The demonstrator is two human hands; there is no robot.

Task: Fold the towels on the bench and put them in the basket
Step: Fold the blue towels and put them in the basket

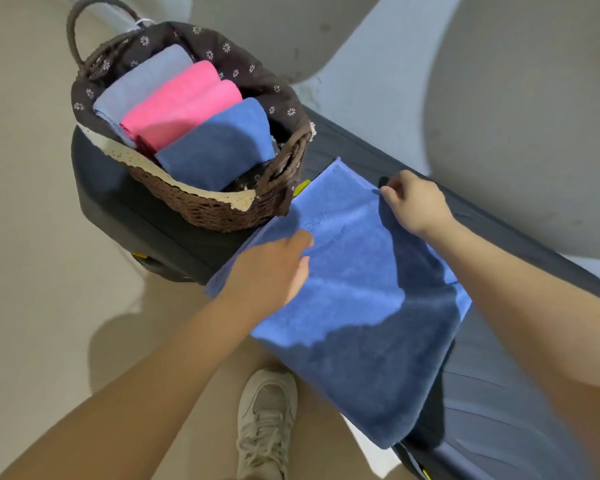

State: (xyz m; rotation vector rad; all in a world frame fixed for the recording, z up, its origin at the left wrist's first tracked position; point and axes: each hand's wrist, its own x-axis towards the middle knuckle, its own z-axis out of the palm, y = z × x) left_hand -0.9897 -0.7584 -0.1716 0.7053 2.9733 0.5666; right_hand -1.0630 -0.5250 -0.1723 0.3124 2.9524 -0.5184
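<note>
forearms are seen at the bottom of frame, reaching forward; a pale sneaker (265, 424) is planted on the beige floor (25, 237) between them.

blue towel (357, 306) is spread flat on the dark tabletop (499, 393), near edge draped over the tabletop's front side. an embossed mark is visible near its far end, too blurred to read.

left hand (274, 268) is laid on the towel's left edge, fingers mostly straight and pressed flat on the fabric. whether the edge is pinched underneath can't be told.

right hand (416, 202) is placed at the towel's far right edge, fingers curled, edge apparently pinched between thumb and fingertips.

woven basket (222, 209) is set on the left end of the tabletop, just beside the towel's far left corner, touching or nearly so. dark floral liner with a lace trim is folded over its rim; one looped handle is seen at the far side.

four folded towels are packed in the basket side by side, leaning: pale blue towel (142, 84) farthest, then two pink towels (181, 105), then a dark blue towel (219, 147) nearest.

small yellow-green tag (301, 187) is visible between the basket and the towel corner.
</note>
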